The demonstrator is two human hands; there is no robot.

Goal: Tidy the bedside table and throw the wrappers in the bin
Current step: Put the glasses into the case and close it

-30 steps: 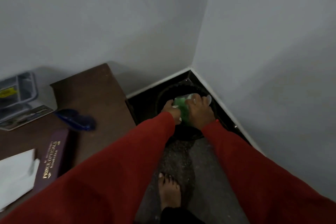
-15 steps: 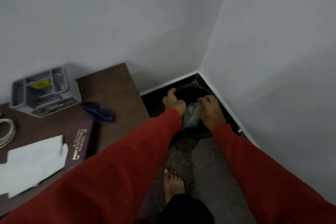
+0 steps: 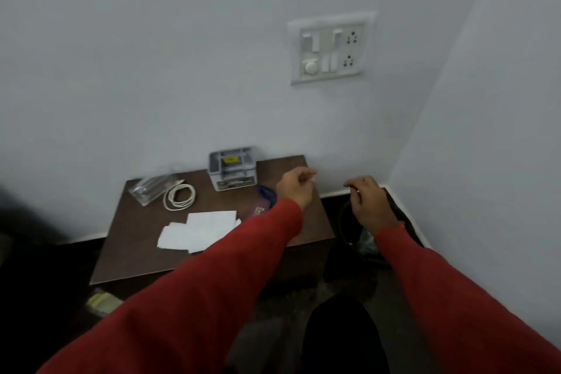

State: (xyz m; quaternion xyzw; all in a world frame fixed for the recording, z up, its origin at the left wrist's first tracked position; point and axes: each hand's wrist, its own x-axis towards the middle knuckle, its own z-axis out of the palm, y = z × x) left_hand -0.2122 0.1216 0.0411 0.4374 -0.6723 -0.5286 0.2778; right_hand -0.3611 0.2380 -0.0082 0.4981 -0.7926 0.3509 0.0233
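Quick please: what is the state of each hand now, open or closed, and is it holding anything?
Left hand: loosely curled above the bedside table, holding nothing visible.
Right hand: loosely curled above the bin, holding nothing visible.

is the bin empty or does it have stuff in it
Not empty. Inside the black bin in the corner, crumpled greenish wrappers show just beside the right sleeve. How full it is cannot be told; the arm covers most of it.
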